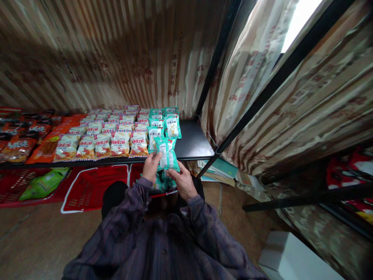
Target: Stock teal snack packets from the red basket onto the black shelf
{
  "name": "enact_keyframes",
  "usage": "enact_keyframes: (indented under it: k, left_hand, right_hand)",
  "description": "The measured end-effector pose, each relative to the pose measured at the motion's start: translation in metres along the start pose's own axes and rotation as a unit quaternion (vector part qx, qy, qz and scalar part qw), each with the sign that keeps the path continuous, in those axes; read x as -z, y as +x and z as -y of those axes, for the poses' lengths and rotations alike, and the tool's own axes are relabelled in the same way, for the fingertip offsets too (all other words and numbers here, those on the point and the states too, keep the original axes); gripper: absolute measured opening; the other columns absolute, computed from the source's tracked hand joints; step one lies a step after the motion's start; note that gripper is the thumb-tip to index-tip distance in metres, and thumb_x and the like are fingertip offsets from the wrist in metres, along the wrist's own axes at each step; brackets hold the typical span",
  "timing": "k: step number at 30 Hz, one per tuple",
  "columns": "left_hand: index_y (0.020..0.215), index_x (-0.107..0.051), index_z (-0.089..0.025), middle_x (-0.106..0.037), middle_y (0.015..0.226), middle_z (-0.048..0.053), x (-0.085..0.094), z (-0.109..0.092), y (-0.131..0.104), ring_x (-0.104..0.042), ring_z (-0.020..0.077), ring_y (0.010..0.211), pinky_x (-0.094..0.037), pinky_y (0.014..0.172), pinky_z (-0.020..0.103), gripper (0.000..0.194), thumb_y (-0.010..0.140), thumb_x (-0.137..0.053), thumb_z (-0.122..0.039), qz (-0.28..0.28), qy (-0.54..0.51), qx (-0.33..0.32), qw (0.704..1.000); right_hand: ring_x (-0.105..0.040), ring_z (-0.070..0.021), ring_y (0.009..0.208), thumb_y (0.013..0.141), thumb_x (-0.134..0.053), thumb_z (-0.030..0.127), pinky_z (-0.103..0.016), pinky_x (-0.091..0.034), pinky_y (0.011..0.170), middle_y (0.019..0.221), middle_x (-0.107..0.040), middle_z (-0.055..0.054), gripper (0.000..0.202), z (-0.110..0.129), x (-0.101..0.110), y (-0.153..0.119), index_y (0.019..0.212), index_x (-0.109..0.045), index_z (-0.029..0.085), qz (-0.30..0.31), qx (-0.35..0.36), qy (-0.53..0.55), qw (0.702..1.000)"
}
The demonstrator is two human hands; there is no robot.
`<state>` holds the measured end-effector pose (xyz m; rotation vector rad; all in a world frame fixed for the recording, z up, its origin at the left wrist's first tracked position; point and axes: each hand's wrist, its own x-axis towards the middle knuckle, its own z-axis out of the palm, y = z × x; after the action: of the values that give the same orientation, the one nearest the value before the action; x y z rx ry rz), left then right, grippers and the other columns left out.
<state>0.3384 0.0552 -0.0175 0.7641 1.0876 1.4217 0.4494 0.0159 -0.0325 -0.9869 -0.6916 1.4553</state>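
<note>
A teal snack bag (164, 155) is held between my two hands just in front of the shelf edge, its printed back turned up. My left hand (151, 166) grips its left side, thumb on top. At its lower right corner my right hand (182, 179) pinches the bag. Behind it, teal snack bags (172, 126) stand in two columns on the black shelf (194, 140). More teal bags (159, 183) lie in a red basket below my hands, partly hidden by them.
White and orange snack bags (102, 146) fill rows left of the teal ones, with orange packets (46, 144) farther left. Red baskets (93, 186) sit under the shelf; one holds a green bag (43, 184). A black metal post (244, 112) slants at right. A white box (294, 256) rests lower right.
</note>
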Motion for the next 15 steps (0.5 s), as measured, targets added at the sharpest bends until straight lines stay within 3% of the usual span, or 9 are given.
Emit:
enact_keyframes:
  k: [11, 15]
  left_hand:
    - [0.089, -0.062, -0.014, -0.07, 0.091, 0.007, 0.0027, 0.0002, 0.0008, -0.063, 0.0212, 0.089, -0.047, 0.08, 0.03, 0.041, 0.063, -0.072, -0.045, 0.001, 0.01, 0.007, 1.0]
    - [0.102, -0.06, -0.015, -0.07, 0.091, 0.007, 0.0039, -0.0003, -0.0024, -0.064, 0.02, 0.089, -0.047, 0.081, 0.03, 0.048, 0.066, -0.072, -0.045, 0.025, 0.02, 0.016, 0.999]
  right_hand:
    - [-0.059, -0.0092, 0.059, 0.054, -0.079, 0.022, -0.024, -0.05, 0.063, 0.071, -0.066, 0.004, 0.05, -0.0013, 0.0013, -0.0006, 0.103, -0.064, 0.021, 0.013, -0.023, 0.026, 0.999]
    - [-0.059, -0.0092, 0.06, 0.053, -0.079, 0.021, -0.023, -0.05, 0.063, 0.068, -0.065, 0.004, 0.044, -0.0023, 0.0064, 0.0037, 0.094, -0.065, 0.02, 0.008, -0.04, 0.047, 0.998]
